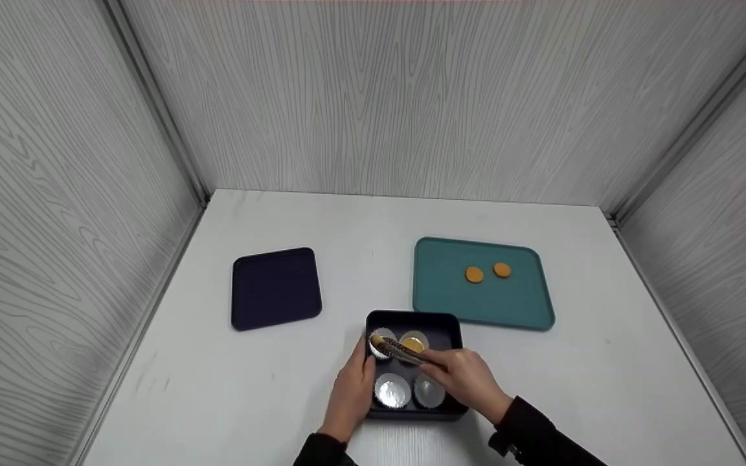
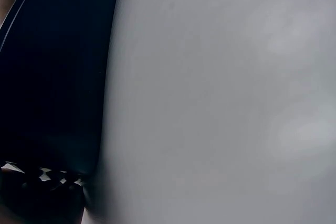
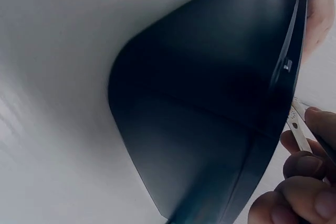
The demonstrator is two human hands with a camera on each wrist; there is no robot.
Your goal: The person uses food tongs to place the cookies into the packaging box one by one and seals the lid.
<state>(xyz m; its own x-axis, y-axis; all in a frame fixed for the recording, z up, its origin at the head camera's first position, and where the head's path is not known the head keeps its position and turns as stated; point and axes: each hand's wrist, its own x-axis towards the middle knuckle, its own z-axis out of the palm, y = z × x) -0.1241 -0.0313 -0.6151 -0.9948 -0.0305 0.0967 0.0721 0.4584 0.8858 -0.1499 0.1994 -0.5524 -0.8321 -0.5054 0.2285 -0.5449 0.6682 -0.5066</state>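
A dark lunch-box-like container (image 1: 415,415) holds several silver foil cups. My left hand (image 1: 352,387) grips its left wall, with the thumb at the rim. Metal tongs (image 1: 400,351) with a perforated tip are pinched in my right hand (image 1: 470,378), which reaches over the container's right side. At their tip is an orange disc (image 1: 376,340), over the far-left foil cup (image 1: 381,355). Another orange piece (image 1: 412,345) lies in the far-right cup. Both near cups, the left (image 1: 392,391) and the right (image 1: 429,392), show bare foil. In the right wrist view, the container's wall (image 3: 199,77) hides the cups.
Beyond the container to the right, a teal tray (image 1: 451,291) bears two orange discs (image 1: 474,275). A dark purple tray (image 1: 276,291) lies to the left on the white table (image 1: 250,375). Pale wood-grain panels (image 1: 373,97) enclose the table at the back and sides.
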